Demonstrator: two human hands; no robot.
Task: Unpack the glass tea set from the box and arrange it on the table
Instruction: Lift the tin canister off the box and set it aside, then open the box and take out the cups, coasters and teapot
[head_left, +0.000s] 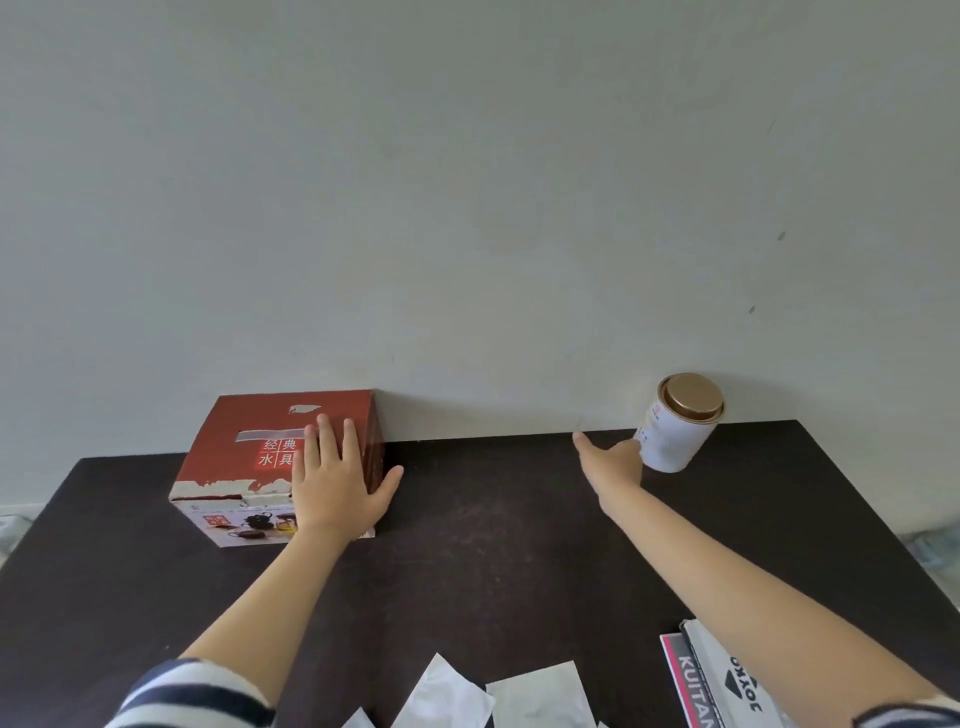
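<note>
A dark table (493, 545) stands against a pale wall. At its back left sits the red box (249, 467), still taped; the left hand (337, 488) lies flat on its top, fingers straight. The right hand (615, 460) touches a white tin (675, 426) with a gold lid; its grip is hidden.

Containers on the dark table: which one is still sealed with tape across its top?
The red cardboard box at back left, under the left hand, has grey tape over its closed flaps. The white tin by the right hand has a gold lid instead.
</note>
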